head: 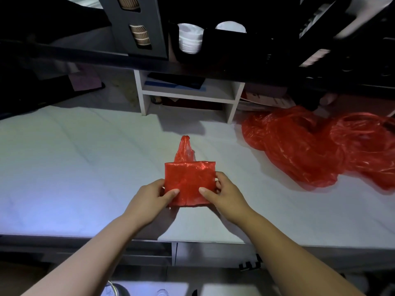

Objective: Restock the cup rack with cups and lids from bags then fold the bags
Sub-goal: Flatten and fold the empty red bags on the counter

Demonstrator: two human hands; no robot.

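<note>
A red plastic bag (189,178) folded into a small square lies at the middle of the white table (85,167), its handles sticking out at the far side. My left hand (152,195) pinches its near left corner, thumb on top. My right hand (222,193) pinches the near right corner the same way. A second red bag (316,146) lies crumpled and unfolded at the right of the table. On the shelf above, the black cup rack (141,28) holds brown paper cups (140,35), white cups (190,38) and white lids (230,26).
A small white shelf unit (188,92) stands at the back of the table with dark items on it. Papers and red boxes lie behind the crumpled bag. A dark shelf edge (149,60) overhangs the back. The table's front edge runs below my forearms.
</note>
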